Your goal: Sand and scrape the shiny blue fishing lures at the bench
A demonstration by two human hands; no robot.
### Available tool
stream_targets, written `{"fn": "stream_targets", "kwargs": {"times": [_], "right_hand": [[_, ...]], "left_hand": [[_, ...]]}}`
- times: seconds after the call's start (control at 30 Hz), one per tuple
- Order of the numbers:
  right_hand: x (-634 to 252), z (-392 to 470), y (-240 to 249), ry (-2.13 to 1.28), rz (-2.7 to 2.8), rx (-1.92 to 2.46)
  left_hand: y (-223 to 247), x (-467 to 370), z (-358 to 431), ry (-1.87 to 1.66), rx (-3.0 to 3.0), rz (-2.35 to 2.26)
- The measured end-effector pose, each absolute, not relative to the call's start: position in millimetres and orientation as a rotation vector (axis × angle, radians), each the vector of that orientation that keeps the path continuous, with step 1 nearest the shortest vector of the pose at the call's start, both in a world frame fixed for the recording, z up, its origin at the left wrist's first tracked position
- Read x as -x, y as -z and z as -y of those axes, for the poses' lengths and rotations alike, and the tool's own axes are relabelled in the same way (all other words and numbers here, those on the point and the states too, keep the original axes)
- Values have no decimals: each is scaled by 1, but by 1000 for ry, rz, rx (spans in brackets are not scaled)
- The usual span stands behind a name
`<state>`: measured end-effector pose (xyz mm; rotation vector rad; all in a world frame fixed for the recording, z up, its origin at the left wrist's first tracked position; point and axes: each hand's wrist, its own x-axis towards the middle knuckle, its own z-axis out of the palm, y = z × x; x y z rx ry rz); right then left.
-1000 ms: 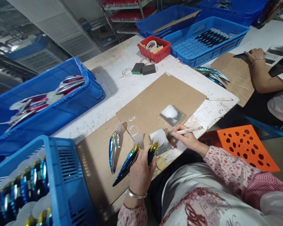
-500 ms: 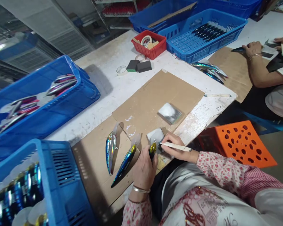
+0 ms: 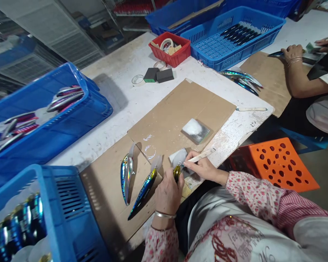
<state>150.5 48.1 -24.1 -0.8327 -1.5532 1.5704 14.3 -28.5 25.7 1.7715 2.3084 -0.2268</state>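
L hand gripping a blue/gold fishing lure w/ fingers wrapped round its body, clear-lipped end pointing away from wearer. R hand pinching a white-handled tool pen-style, tip at the lure's lip end; can't tell if it's touching. Just L of the gripped one, approx. side by side on the cardboard: 2 more lures, lips also facing away. Powdery white block lies beyond R hand. Further out: blue basket of similar lures, lower L; red basket w/ tape etc., far side; co-worker's hand, upper R.
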Motion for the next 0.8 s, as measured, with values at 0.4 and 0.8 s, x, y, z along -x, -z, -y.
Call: {"fn": "stream_targets", "kwargs": {"times": [0.4,0.8], "right_hand": [[-148,-61,22,-1639,1608,849],[-150,-61,25,-1597,1616,930]], "left_hand": [[-31,-8,21,387,-1813,-2187],[-19,0,25,324,-1995,-2172]]}}
